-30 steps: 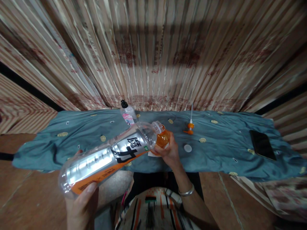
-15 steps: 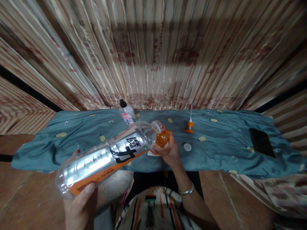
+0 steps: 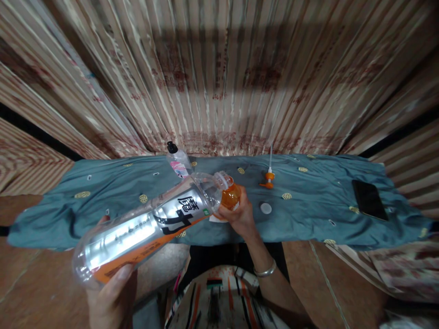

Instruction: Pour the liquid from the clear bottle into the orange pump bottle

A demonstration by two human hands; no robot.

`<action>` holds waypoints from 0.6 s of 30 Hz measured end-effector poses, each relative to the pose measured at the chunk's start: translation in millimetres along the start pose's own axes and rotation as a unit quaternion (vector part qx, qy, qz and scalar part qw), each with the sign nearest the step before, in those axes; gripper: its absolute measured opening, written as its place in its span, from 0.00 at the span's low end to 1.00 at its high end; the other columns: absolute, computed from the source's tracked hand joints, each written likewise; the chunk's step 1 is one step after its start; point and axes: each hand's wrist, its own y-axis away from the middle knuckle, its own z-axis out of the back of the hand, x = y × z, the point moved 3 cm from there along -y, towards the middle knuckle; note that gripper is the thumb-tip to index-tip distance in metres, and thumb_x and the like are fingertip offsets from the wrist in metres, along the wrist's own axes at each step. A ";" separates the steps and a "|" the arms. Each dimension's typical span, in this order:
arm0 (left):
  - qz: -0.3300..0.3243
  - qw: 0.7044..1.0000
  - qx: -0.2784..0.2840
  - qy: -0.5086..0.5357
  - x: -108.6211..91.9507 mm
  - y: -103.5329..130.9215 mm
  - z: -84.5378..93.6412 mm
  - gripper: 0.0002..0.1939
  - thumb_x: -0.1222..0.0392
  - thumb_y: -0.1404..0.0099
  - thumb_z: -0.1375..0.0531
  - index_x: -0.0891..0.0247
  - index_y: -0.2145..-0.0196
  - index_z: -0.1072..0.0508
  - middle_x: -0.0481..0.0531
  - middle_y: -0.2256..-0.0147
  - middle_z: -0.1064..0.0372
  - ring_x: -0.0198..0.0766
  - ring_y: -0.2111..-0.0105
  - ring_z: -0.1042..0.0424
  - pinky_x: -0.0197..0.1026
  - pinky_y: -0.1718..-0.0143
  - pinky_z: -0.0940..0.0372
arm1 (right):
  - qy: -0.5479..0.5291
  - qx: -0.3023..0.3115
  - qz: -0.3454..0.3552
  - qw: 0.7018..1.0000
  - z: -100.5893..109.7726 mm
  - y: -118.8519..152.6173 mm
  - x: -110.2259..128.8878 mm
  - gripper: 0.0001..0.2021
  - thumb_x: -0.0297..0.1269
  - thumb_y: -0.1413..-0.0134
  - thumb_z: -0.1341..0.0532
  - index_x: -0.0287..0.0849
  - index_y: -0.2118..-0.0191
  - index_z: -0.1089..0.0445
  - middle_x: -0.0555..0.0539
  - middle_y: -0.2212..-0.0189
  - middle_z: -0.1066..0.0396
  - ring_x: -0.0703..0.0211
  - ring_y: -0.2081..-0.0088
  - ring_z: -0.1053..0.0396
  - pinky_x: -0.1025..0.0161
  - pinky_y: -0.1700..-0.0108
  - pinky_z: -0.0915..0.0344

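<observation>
striped curtain (image 3: 219, 68), filling the upper frame. teal cloth (image 3: 308, 219), spread across the middle. large clear bottle (image 3: 144, 232), silver-and-orange label, tilted from lower left up to centre; left hand (image 3: 111, 294) curled around its lower part. orange bottle (image 3: 229, 197), centre, at the large one's mouth, right hand (image 3: 243, 217) wrapped about it; rim contact hard to judge. black-topped bottle (image 3: 179, 163), left of centre. dark flat slab (image 3: 369, 200), right. orange pump (image 3: 270, 178), right of centre. white disc (image 3: 265, 208), just below.

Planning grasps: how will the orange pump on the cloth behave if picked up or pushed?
The orange pump probably lifts light, given its thin tube. Its sideways spout should limit rolling; the wrinkled cloth may make it drag if pushed.
</observation>
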 end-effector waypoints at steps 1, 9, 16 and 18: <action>0.004 1.000 -0.002 0.002 -0.4 0.9 0.3 0.37 0.40 0.54 0.20 0.51 0.46 0.16 0.52 0.40 0.19 0.62 0.36 0.22 0.60 0.33 0.24 | 0.000 -0.001 -0.001 1.000 0.1 0.0 0.1 0.28 0.45 0.55 0.23 0.50 0.47 0.26 0.48 0.56 0.11 0.45 0.57 0.12 0.53 0.54 0.14; -0.008 1.000 -0.001 0.007 -2.5 -0.9 -0.6 0.34 0.42 0.55 0.19 0.52 0.51 0.15 0.53 0.41 0.18 0.64 0.36 0.21 0.64 0.29 0.27 | 0.014 0.007 0.001 1.000 0.4 -0.1 0.5 0.29 0.45 0.54 0.23 0.49 0.45 0.26 0.47 0.55 0.11 0.45 0.56 0.12 0.52 0.52 0.14; 0.010 1.000 -0.008 0.004 -17.2 8.5 -11.2 0.37 0.40 0.59 0.17 0.52 0.51 0.15 0.51 0.39 0.20 0.62 0.35 0.23 0.62 0.26 0.30 | -0.011 0.022 -0.011 1.000 -0.8 -0.6 -1.3 0.31 0.47 0.54 0.23 0.48 0.45 0.27 0.46 0.54 0.12 0.44 0.55 0.12 0.52 0.52 0.14; 0.021 1.000 -0.005 -0.006 -22.8 13.5 -15.2 0.36 0.39 0.57 0.17 0.52 0.51 0.15 0.50 0.39 0.20 0.60 0.33 0.24 0.60 0.23 0.34 | -0.011 0.023 -0.010 1.000 -0.6 -0.7 -1.6 0.31 0.48 0.54 0.23 0.49 0.44 0.27 0.45 0.54 0.12 0.44 0.55 0.12 0.52 0.52 0.14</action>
